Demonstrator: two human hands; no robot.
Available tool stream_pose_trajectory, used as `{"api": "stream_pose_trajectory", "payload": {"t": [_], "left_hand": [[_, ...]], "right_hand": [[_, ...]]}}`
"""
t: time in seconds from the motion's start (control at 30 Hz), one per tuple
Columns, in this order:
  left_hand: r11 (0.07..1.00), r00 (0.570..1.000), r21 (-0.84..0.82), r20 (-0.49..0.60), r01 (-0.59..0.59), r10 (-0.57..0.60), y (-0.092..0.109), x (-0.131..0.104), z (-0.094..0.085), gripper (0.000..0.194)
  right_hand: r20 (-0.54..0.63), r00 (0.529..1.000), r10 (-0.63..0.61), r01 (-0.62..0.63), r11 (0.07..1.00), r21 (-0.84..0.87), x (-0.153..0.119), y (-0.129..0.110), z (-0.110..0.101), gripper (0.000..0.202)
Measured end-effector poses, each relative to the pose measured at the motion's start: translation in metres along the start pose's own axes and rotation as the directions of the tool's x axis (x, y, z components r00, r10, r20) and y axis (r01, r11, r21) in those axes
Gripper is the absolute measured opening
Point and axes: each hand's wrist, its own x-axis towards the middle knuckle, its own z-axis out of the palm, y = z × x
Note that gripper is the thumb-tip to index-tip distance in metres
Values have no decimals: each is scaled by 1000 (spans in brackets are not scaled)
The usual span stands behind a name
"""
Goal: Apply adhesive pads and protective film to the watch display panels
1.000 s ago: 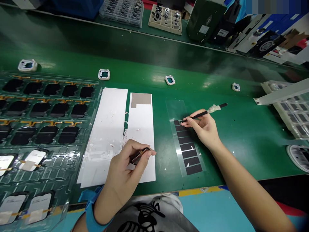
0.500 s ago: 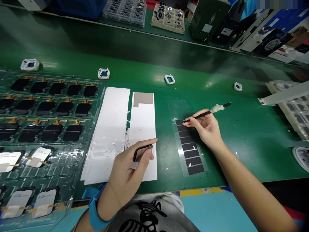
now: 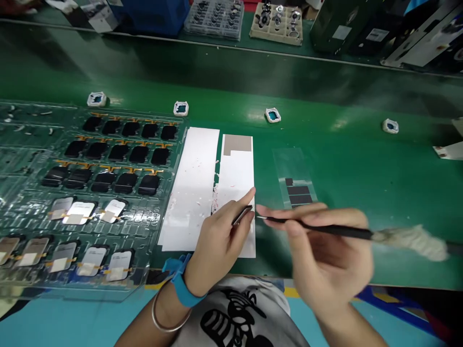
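Blurred right hand (image 3: pixel 325 260) hides the film strip's (image 3: pixel 294 180) near end.

Green bench (image 3: pixel 361 183); clear part tray (image 3: pixel 72 193), 2 white sheets (image 3: pixel 195 183), film strip (image 3: pixel 294 176)

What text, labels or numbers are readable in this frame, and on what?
None are legible.
White labels on the dark boxes at the far edge: too small and blurred.
Print on the pale-faced parts in the clear tray: too small.
Shirt: a black graphic, no words.
The small part in the left hand: no visible marking.
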Motion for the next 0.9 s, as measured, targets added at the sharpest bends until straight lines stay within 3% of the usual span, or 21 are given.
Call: {"api": "stream_pose_trajectory", "payload": {"t": [0.1,0.2,0.47,0.9], "left_hand": [[999,999,-44,44,-26,28,0,1,-1,48],[995,998,-99,52,-24,30,0,1,-2,50],[979,995,-195,58,-67,80,-1,-1,-3,50],[987,997,-158,60,-40,50,-1,-1,-3,51]], "right_hand": [[-48,997,-67,70,996,61,-17,11,23,30],[-83,992,-94,101,992,80,-21,23,31,29],[-108,984,-141,140,990,-17,-20,30,30,28],[-119,986,-114,110,993,-44,-21,33,29,22]]}}
